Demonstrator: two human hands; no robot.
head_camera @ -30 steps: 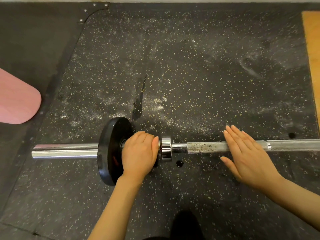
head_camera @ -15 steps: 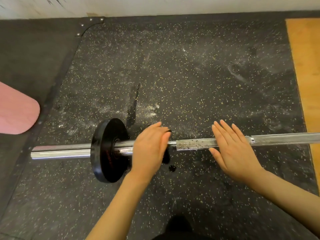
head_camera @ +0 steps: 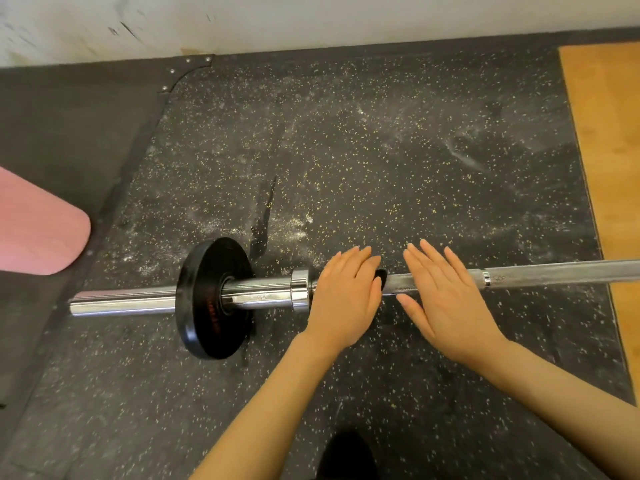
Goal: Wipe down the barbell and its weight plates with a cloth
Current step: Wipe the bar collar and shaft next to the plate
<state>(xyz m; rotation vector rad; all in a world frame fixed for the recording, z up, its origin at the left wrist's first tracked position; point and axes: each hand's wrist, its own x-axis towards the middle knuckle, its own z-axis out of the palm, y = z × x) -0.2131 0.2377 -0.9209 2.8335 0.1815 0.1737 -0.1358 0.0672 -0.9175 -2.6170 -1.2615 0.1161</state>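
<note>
A chrome barbell (head_camera: 263,297) lies across the speckled rubber floor, with one black weight plate (head_camera: 211,299) standing on its left sleeve. Just right of the chrome collar (head_camera: 299,289), my left hand (head_camera: 346,296) lies over the bar. It holds a dark cloth (head_camera: 381,277) against the shaft, and only a corner of the cloth shows by the index finger. The left thumb is hidden. My right hand (head_camera: 446,303) rests flat on the knurled shaft (head_camera: 554,271) with its fingers straight, a small gap from the left hand.
A pink pad (head_camera: 38,230) juts in from the left edge. A wooden platform strip (head_camera: 609,161) runs along the right side. A white wall (head_camera: 311,19) borders the far edge of the mat. White dust streaks the rubber floor (head_camera: 346,168) behind the bar.
My left hand slid right along the bar, from beside the plate, over the collar and onto the shaft. It ended close to the right hand, which stayed flat on the bar.
</note>
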